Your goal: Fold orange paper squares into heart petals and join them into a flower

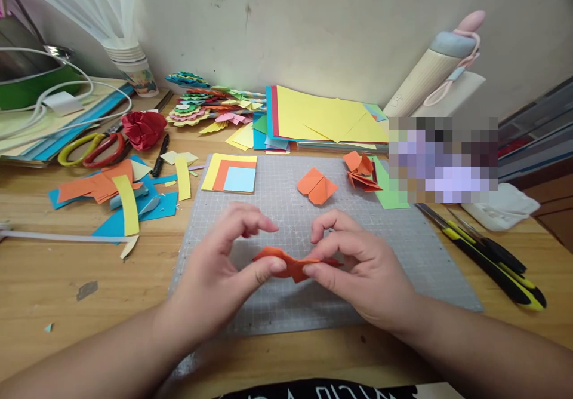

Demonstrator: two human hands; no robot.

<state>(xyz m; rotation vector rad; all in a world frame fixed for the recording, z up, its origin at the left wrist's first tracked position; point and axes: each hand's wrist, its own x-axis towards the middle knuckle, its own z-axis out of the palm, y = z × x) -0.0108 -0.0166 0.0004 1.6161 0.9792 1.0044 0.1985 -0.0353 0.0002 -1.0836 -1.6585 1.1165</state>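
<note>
A folded orange paper piece (294, 270) is held in the air over the grey cutting mat (215, 321). My right hand (362, 267) pinches its right part between thumb and fingers. On its left part rests the thumb of my left hand (224, 261), while the index finger is raised and curled above it; any fingers behind the paper are hidden. Beyond my hands, a heart-shaped folded orange paper (317, 186) lies on the mat, with more folded orange pieces (362, 172) to its right.
Square paper sheets (239, 178) lie at the mat's back left. Paper scraps (129, 202), scissors (105, 148) and a black pen (160, 155) are at left. A utility knife (492, 261) lies right. Behind are stacked coloured paper (322, 112), paper flowers (210, 106) and a paper cup (134, 70).
</note>
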